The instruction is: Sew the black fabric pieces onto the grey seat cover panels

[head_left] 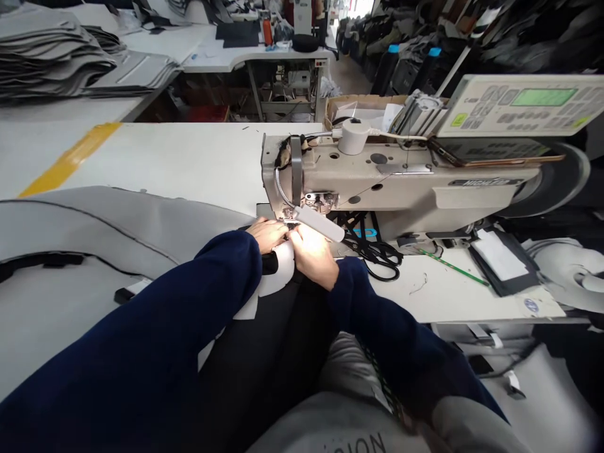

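Both hands are at the needle area of a sewing machine point(415, 182), under its lit lamp. My left hand point(267, 235), fingers together and bent, grips the edge of a black fabric piece point(264, 352) left of the presser foot point(290, 219). My right hand point(315, 258) pinches the same fabric just in front of the foot, thumb towards the left hand. A curved white piece point(279, 270) lies on the fabric between my wrists. The black fabric hangs down over my lap. My fingertips and the needle are partly hidden by the lamp and its glare.
Black-handled scissors point(382, 255) and black straps lie right of the needle. A green pencil-like stick point(455, 267) rests on the table. A large grey sheet point(94, 233) covers the left side. Stacked grey panels point(47, 56) stand behind. The control panel point(523, 104) sits above the machine.
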Action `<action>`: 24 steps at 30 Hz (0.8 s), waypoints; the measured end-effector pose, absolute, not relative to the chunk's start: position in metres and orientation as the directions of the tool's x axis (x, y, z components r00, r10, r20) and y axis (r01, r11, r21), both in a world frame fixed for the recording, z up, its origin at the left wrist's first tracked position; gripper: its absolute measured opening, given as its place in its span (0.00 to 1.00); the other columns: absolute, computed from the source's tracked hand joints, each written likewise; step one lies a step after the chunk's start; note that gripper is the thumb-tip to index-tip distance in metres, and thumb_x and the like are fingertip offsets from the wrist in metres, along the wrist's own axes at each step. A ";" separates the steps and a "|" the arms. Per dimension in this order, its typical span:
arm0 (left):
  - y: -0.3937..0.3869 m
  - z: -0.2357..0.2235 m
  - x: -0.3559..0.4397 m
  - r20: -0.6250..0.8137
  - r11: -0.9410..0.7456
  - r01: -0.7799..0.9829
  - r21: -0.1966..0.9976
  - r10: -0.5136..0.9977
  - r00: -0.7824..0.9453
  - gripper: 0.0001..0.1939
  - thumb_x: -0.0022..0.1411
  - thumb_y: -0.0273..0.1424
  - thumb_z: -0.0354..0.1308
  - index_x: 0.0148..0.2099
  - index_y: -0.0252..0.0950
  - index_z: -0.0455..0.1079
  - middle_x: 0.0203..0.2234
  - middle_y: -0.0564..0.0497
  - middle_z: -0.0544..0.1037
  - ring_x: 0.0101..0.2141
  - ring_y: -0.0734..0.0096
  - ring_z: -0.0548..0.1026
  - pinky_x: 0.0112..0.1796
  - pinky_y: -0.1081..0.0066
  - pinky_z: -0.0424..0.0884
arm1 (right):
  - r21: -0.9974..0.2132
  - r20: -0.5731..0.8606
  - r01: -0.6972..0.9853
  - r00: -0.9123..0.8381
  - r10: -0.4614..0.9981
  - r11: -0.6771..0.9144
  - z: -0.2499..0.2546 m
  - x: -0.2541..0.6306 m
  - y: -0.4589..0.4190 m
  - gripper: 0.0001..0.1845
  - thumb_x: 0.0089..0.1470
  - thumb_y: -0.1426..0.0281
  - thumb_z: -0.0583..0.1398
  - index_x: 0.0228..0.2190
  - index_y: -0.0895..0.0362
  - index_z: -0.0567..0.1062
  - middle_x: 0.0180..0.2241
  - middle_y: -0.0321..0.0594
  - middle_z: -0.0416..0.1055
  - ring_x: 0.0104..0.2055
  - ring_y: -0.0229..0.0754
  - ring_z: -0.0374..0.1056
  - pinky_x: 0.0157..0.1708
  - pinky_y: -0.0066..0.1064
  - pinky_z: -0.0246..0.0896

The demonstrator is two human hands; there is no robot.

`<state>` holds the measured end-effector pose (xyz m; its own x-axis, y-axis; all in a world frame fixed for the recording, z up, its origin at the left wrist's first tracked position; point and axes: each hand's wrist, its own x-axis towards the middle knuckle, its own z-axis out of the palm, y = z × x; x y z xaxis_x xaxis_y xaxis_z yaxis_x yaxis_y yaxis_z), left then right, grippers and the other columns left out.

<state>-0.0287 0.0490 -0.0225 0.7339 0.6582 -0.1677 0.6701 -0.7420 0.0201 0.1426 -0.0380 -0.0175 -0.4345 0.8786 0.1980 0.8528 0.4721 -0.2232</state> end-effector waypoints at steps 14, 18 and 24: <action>0.078 -0.028 -0.042 -0.150 -0.663 0.724 0.193 0.709 0.689 0.17 0.61 0.38 0.45 0.36 0.41 0.75 0.31 0.52 0.79 0.39 0.66 0.73 0.41 0.71 0.62 | -0.103 0.253 0.688 -0.680 0.688 0.718 -0.063 0.102 -0.054 0.17 0.58 0.76 0.49 0.46 0.68 0.70 0.44 0.57 0.65 0.43 0.52 0.58 0.43 0.44 0.55; 0.071 -0.030 -0.036 -0.137 -0.621 0.776 0.107 0.764 0.630 0.15 0.60 0.34 0.46 0.35 0.40 0.74 0.32 0.50 0.79 0.41 0.63 0.72 0.46 0.65 0.59 | -0.103 0.238 0.669 -0.702 0.671 0.736 -0.060 0.101 -0.053 0.19 0.57 0.75 0.50 0.48 0.69 0.68 0.48 0.58 0.64 0.46 0.53 0.58 0.42 0.43 0.55; 0.059 -0.030 -0.031 -0.114 -0.578 0.810 0.095 0.802 0.586 0.12 0.61 0.29 0.47 0.36 0.38 0.73 0.37 0.48 0.79 0.44 0.59 0.71 0.52 0.53 0.53 | -0.171 0.282 0.623 -0.711 0.644 0.763 -0.056 0.100 -0.053 0.20 0.62 0.72 0.47 0.53 0.68 0.63 0.54 0.60 0.61 0.56 0.54 0.55 0.44 0.43 0.55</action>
<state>-0.0310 0.0585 -0.0297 0.5857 0.8024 -0.1139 0.8104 -0.5781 0.0947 0.0998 -0.0526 -0.0558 -0.7113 0.6437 0.2825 0.6228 0.7634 -0.1715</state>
